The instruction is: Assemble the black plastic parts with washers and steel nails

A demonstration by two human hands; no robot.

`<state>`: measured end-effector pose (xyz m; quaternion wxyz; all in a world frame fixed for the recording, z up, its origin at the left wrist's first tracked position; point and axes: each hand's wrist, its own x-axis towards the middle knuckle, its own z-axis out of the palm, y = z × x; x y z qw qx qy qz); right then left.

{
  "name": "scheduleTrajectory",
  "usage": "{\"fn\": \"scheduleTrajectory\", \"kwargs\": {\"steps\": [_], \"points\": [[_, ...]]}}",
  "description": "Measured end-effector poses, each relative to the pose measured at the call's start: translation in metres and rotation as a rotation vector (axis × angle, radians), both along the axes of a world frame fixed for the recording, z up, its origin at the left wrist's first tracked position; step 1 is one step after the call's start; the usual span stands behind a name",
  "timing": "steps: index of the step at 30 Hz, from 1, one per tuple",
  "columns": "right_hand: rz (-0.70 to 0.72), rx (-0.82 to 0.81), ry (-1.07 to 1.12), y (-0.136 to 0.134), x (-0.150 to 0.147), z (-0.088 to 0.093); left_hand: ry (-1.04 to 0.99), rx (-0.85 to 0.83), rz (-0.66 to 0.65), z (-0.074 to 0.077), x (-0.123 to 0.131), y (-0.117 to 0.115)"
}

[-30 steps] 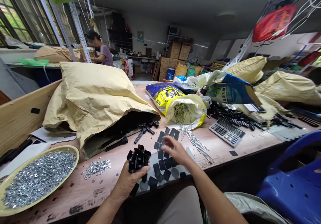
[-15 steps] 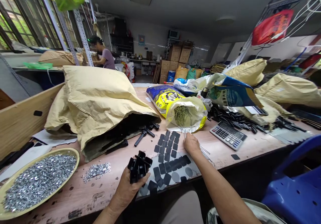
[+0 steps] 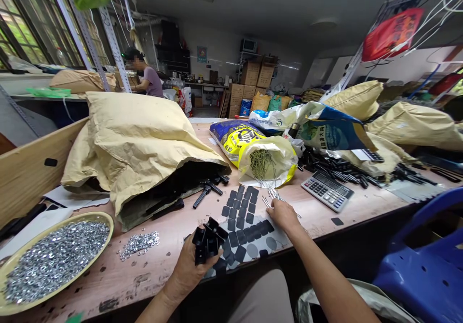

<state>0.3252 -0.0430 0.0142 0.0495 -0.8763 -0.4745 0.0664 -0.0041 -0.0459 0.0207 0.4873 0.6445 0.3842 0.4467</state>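
Fittings (image 3: 209,240), several, black, fill the gripping left hand (image 3: 191,267); the right hand (image 3: 285,215) pinches several metal rods (image 3: 266,202) near one calculator (image 3: 327,191).

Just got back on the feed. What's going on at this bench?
The person's left hand grips a bunch of black parts. The right hand has its fingers at thin metal rods by the mouth of a blue-and-yellow bag; whether it holds any is hard to tell. Rows of black rounded squares lie on the bench. Off to the left, a shallow dish holds small ring-like metal pieces, with a loose pile beside it.
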Motion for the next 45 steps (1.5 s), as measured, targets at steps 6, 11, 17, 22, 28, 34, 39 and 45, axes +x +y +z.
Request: {"fn": "scheduleTrajectory", "kwargs": {"steps": [6,11,17,22,28,34,39,45], "points": [[-0.047,0.074,0.094,0.010,0.001,0.004,0.008,0.167,-0.025,0.003,-0.005,-0.002],[-0.035,0.195,0.232,0.002,-0.001,0.014,0.005,0.166,0.031,0.007,-0.007,-0.003],[0.185,0.449,0.572,-0.008,-0.043,0.051,-0.062,0.097,-0.066,0.008,0.002,-0.001],[0.490,0.772,1.221,-0.024,-0.106,0.107,-0.056,0.093,-0.122,0.009,0.009,0.001],[0.574,0.782,1.262,-0.034,-0.147,0.136,0.006,0.097,-0.166,0.019,0.006,0.001],[0.601,0.732,1.178,-0.042,-0.145,0.145,0.047,0.121,-0.133,0.023,0.001,0.002],[0.591,0.755,1.174,-0.046,-0.142,0.149,0.066,0.136,-0.135,0.023,0.003,0.002],[0.613,0.666,1.145,-0.036,-0.154,0.139,0.068,0.159,-0.208,0.021,0.005,-0.001]]}}
